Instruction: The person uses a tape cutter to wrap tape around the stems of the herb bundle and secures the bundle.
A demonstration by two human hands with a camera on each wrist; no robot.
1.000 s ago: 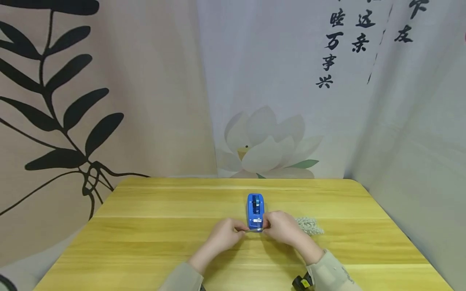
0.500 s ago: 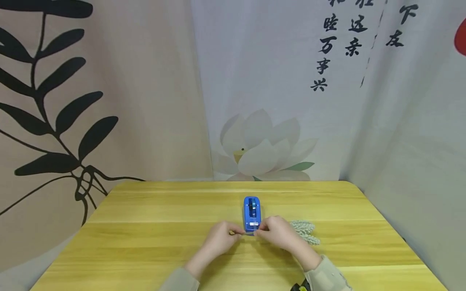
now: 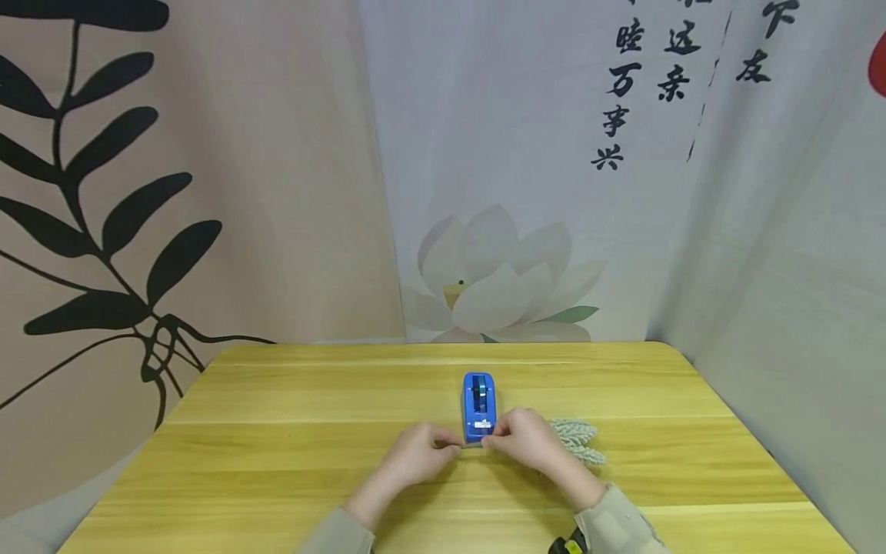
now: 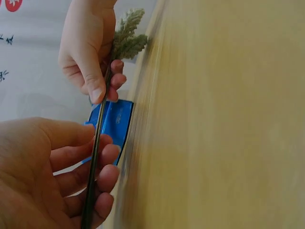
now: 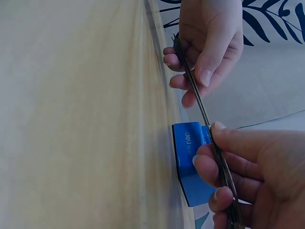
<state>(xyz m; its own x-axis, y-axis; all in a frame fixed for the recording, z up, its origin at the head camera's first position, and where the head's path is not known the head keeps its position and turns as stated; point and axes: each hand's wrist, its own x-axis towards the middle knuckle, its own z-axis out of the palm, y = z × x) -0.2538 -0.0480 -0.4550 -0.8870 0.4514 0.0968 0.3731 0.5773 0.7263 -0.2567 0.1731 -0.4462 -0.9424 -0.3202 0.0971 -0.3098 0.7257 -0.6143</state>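
Observation:
A thin bundle of dark stems (image 4: 98, 136) with pale green, plume-like flower heads (image 3: 577, 440) stretches between both hands, just in front of a blue tape dispenser (image 3: 479, 406). My left hand (image 3: 420, 452) pinches the stems toward their bare end; in the left wrist view its thumb and fingertips lie along them. My right hand (image 3: 529, 440) holds the same stems nearer the flower heads, thumb on one side and curled fingers on the other. The right wrist view shows the dispenser (image 5: 190, 164) behind the stems. Whether any tape sits on the stems is too small to tell.
The wooden table (image 3: 311, 400) reaches back to a printed curtain (image 3: 298, 192). Beside the right sleeve (image 3: 619, 523), a black and yellow object (image 3: 571, 545) shows at the lower edge of the head view.
The head view has shifted slightly, moving the scene left. My hands have come a little closer together along the stems, and more of the flower heads shows beside the right hand.

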